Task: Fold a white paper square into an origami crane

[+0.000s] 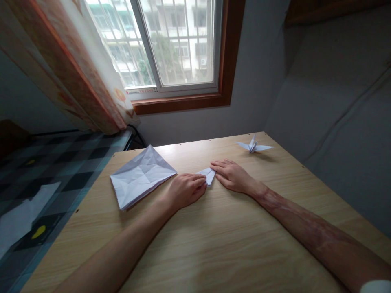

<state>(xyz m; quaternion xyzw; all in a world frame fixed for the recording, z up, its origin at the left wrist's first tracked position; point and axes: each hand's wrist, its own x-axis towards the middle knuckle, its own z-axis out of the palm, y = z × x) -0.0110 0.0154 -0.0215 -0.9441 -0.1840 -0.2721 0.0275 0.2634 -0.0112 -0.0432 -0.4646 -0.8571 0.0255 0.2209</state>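
A small folded piece of white paper (209, 176) lies on the wooden table between my two hands. My left hand (187, 189) has its fingers curled over the paper's left side, and they hide part of it. From the right, my right hand (231, 176) lies flat with its fingers stretched out, the fingertips touching the paper's right edge. Left of my hands rests a stack of creased white square sheets (143, 176). A finished paper crane (253, 147) with spread wings stands near the table's far right corner.
The light wooden tabletop (195, 248) has its far edge near the wall below a barred window (183, 44). At left, a checked bedspread (88, 162) carries loose white paper (26, 215). A patterned curtain (70, 61) hangs above it.
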